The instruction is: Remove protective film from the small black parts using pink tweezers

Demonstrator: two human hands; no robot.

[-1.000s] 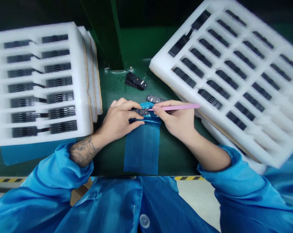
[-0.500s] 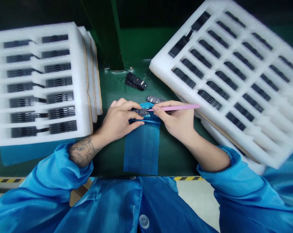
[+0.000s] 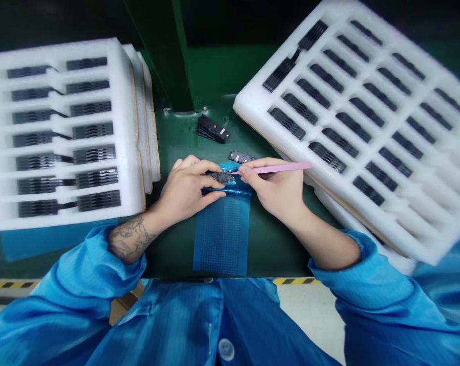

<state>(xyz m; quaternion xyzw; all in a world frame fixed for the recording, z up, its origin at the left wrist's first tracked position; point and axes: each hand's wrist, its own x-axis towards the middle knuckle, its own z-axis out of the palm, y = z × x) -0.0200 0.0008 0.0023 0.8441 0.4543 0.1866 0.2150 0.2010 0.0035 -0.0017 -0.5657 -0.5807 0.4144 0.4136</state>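
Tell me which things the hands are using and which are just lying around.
Being used:
left hand
right hand
pink pointed tool
small dark part
blue dotted sheet

Lying around:
black parts pile
dark plate
white foam trays

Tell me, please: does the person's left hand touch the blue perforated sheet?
Touching: the head view shows the left hand with its fingers lying on the upper end of the blue perforated sheet.

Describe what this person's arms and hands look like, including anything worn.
The left hand and right hand are bare, with no gloves. The left sleeve and right sleeve are blue, with gathered cuffs. A dark tattoo marks the left forearm.
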